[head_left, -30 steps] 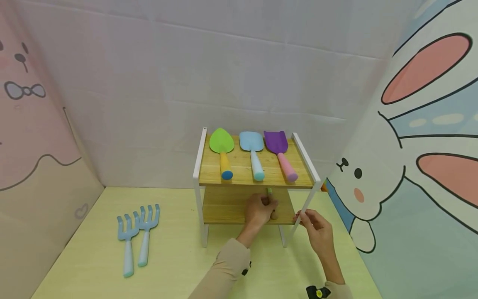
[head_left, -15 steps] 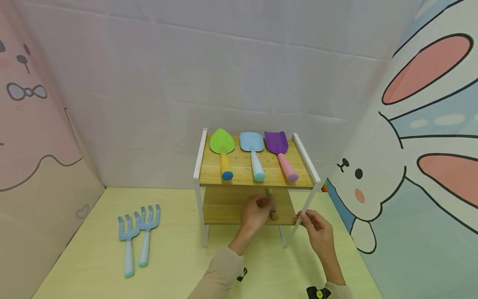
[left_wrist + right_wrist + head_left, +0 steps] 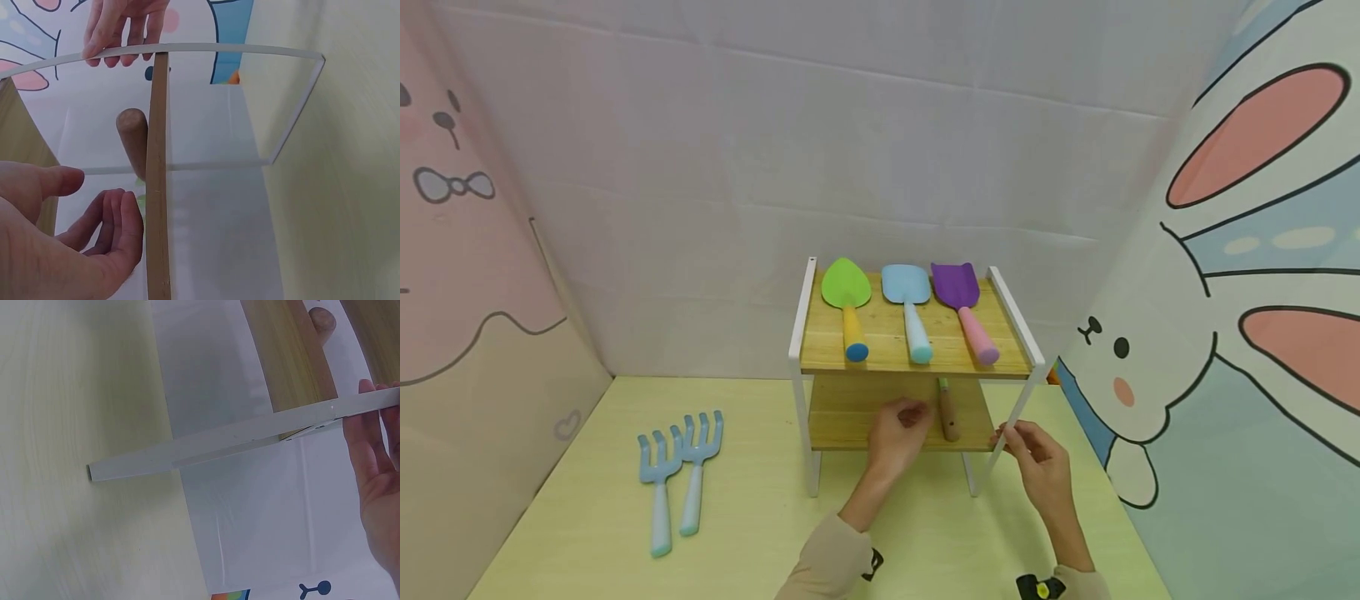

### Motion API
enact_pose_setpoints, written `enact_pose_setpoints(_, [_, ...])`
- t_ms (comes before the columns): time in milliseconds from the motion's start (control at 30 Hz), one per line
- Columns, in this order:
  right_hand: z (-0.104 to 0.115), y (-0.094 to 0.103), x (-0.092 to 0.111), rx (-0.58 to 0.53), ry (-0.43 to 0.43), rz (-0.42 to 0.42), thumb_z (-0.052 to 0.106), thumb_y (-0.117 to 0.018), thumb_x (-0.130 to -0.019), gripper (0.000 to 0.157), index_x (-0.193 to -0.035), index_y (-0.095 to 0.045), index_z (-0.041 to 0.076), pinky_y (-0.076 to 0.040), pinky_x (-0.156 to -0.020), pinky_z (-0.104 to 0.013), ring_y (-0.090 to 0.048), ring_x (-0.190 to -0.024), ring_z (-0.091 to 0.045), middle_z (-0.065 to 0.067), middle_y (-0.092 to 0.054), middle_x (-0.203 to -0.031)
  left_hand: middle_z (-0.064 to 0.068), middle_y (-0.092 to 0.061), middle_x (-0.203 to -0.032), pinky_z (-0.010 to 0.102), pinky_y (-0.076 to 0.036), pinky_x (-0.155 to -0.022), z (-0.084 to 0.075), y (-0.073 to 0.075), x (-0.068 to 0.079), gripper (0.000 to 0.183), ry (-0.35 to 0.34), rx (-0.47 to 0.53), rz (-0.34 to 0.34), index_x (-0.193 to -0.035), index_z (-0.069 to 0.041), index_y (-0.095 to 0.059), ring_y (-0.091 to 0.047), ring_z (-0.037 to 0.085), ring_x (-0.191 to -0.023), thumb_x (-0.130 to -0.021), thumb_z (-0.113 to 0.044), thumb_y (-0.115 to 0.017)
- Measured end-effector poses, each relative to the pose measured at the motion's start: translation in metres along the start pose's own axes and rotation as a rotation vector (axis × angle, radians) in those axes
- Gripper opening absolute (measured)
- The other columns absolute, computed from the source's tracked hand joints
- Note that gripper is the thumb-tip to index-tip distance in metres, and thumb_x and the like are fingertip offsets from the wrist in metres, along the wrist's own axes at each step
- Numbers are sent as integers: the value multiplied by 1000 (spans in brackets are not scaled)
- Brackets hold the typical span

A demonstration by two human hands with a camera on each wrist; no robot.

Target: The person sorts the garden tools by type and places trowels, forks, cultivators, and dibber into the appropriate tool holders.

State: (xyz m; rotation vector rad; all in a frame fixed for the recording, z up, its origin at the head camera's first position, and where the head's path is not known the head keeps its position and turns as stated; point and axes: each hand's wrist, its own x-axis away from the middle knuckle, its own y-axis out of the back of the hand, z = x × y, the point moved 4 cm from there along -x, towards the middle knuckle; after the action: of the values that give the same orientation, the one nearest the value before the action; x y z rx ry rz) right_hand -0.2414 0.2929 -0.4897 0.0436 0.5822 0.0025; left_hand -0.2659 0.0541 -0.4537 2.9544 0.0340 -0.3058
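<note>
Pale worktop bearing a white-framed, two-tier rack around the middle of the frame.
Lower right, the right hand pinches the rack's front leg between thumb and fingers; at lower centre, the left hand holds nothing, its fingers loosely curved, the thumb apart from them. Just beside it, on the lower shelf, lies the brown-handled tool, untouched. The step looks like placing this tool; the next move likely calls for drawing the left hand clear.

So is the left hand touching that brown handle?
Apart; the head view shows a strip of the lower shelf between the left hand and the brown handle.
</note>
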Motion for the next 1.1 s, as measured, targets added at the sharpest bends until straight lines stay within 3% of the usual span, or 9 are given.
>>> enact_pose_setpoints(667, [0, 0, 1, -24, 6, -24, -16, -51, -100, 13, -107, -61, -21, -60, -85, -33, -74, -91, -15, -17, -72, -99, 8, -73, -93, 25, -56, -76, 11, 23, 22, 20, 45, 63, 36, -104, 2, -76, -67, 17, -84, -98, -16, -71])
enact_pose_setpoints(967, [-1, 0, 1, -22, 9, -23, -18, -50, -100, 13, -107, -60, -22, -60, -85, -34, -74, -90, -15, -16, -72, -99, 7, -74, -94, 24, -56, -75, 18, 39, 33, 21, 12, 45, 32, -102, -1, -77, -68, 19, -87, -97, -21, -73])
enact_pose_setpoints(1100, [-1, 0, 1, -21, 10, -19, -18, -50, -100, 13, -107, -60, -23, -60, -85, -34, -74, -91, -15, -17, -72, -100, 6, -74, -96, 25, -56, -76, 22, 47, 39, 23, 29, 43, 45, -104, -2, -77, -67, 19, -89, -98, -24, -73])
